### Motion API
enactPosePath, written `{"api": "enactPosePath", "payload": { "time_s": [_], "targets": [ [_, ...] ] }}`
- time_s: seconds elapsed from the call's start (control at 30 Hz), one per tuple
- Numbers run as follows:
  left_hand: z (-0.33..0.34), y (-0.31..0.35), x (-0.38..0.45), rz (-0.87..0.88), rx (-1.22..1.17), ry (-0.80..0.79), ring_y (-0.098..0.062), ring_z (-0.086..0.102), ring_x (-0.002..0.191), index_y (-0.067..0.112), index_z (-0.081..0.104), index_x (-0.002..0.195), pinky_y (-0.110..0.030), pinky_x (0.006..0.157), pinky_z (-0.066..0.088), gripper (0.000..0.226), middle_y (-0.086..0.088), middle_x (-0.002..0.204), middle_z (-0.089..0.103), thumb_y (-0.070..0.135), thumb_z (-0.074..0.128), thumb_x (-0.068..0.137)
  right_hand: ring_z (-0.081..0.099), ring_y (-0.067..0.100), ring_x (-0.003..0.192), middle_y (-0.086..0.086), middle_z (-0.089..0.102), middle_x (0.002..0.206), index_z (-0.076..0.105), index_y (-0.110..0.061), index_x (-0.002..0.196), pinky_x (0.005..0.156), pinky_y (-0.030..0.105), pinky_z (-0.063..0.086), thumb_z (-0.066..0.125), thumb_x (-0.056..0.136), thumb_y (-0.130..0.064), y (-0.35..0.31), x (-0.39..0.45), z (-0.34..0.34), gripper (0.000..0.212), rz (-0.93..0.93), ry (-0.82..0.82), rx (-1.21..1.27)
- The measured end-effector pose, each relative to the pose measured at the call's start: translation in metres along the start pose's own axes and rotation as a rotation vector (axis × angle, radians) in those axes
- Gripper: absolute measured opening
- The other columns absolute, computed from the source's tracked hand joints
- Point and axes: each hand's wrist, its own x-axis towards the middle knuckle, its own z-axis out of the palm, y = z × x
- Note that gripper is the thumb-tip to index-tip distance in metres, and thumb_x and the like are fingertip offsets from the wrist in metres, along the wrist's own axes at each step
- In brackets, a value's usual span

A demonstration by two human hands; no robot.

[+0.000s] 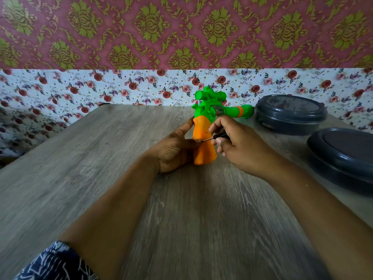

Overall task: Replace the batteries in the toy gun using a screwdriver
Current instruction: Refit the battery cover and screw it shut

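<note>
You are pinching the screwdriver [219, 136] in your right hand [238, 146], left hand [173, 150] wrapping the toy gun [203, 142]; the cover looks unopened, batteries not yet swapped.

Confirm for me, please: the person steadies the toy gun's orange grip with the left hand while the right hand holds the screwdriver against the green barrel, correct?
Not quite. In the head view the right hand puts the screwdriver tip against the orange grip of the toy gun, not its green barrel. The left hand does steady the grip.

A grey wood-grain surface [101, 158] stretches beyond the fingers to a wall: white rose-print paper [80, 87] along its lower part, maroon wallpaper with gold damask [181, 27] higher up.
</note>
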Motion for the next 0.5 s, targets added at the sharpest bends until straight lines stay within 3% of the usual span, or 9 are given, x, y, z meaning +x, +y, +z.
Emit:
{"api": "enactPosePath", "payload": {
  "time_s": [0.07,0.2,0.27,0.37,0.5],
  "targets": [
    [-0.0006,-0.0004,0.0003,0.002,0.003,-0.003,-0.039,0.044,0.127,0.032,0.026,0.147,-0.059,0.105,0.033,0.081,-0.016,0.139,0.05,0.004,0.057,0.078,0.049,-0.004,0.068,-0.008,0.053,0.084,0.042,-0.019,0.099,0.06,0.013,0.039,0.044,0.091,-0.004,0.0003,-0.0003,-0.0017,0.017,-0.014,-0.032,-0.044],
    [0.0001,-0.0008,0.0011,0.0,0.024,0.014,-0.04,0.045,0.127,0.033,0.026,0.147,-0.059,0.103,0.036,0.081,-0.014,0.138,0.051,0.005,0.057,0.078,0.054,0.013,0.066,0.004,0.06,0.08,0.048,-0.013,0.093,0.065,0.034,0.046,0.049,0.092,-0.012,0.0011,-0.0003,-0.0033,0.003,-0.075,0.033,-0.19],
    [0.0001,-0.0007,0.0013,-0.004,0.04,0.011,-0.041,0.043,0.128,0.034,0.024,0.147,-0.059,0.102,0.036,0.081,-0.014,0.137,0.052,0.006,0.058,0.079,0.056,0.021,0.067,0.004,0.06,0.073,0.052,-0.012,0.087,0.062,0.037,0.045,0.053,0.091,-0.023,0.0006,-0.0006,-0.0048,0.012,-0.107,0.119,-0.252],
    [-0.0007,-0.0005,0.0013,-0.011,0.049,0.008,-0.039,0.046,0.127,0.035,0.024,0.147,-0.059,0.102,0.037,0.079,-0.012,0.137,0.053,0.006,0.057,0.081,0.045,0.02,0.059,0.001,0.05,0.063,0.049,-0.018,0.079,0.054,0.032,0.034,0.05,0.09,-0.042,-0.0015,-0.0022,-0.0057,0.026,-0.117,0.184,-0.406],
    [0.0019,-0.0004,0.0005,-0.006,0.029,0.012,-0.036,0.05,0.123,0.034,0.023,0.147,-0.055,0.098,0.042,0.073,-0.013,0.137,0.052,0.0,0.05,0.089,0.048,0.022,0.067,-0.004,0.048,0.073,0.047,-0.017,0.101,0.059,0.036,0.04,0.047,0.092,-0.036,-0.002,-0.0026,-0.001,0.021,-0.091,0.107,-0.369]
  ]
}}
